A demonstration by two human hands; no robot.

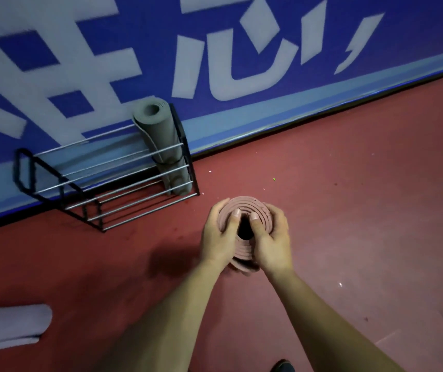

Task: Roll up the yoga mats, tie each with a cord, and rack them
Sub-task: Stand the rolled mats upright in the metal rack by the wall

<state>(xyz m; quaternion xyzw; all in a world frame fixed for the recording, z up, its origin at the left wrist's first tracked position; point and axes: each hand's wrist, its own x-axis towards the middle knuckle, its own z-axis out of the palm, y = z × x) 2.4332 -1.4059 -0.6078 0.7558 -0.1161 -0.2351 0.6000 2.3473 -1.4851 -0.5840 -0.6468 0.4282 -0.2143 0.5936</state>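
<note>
Nearest me, left hand (219, 234) and right hand (272, 237) grip a pink rolled foam mat (244, 204), near a black wire rack (107, 179) holding a grey rolled mat (158, 130).

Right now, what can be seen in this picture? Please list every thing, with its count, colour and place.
pink mat: 1, pink, rolled, held on end at centre
grey-green mat: 1, grey-green, rolled, upright in the rack's right end as seen
cord: 1, dark, around the grey-green mat
rack: 1, black frame with silver bars, against the wall
pale grey mat: 1, pale grey, lying on the floor, lower left
floor: 1, red
wall: 1, blue with pale characters, behind the rack
shoe: 1, dark, bottom edge, cut off
left hand: 1, grips the pink mat's left side, thumb on its top end
right hand: 1, grips its right side, thumb on its top end
</note>
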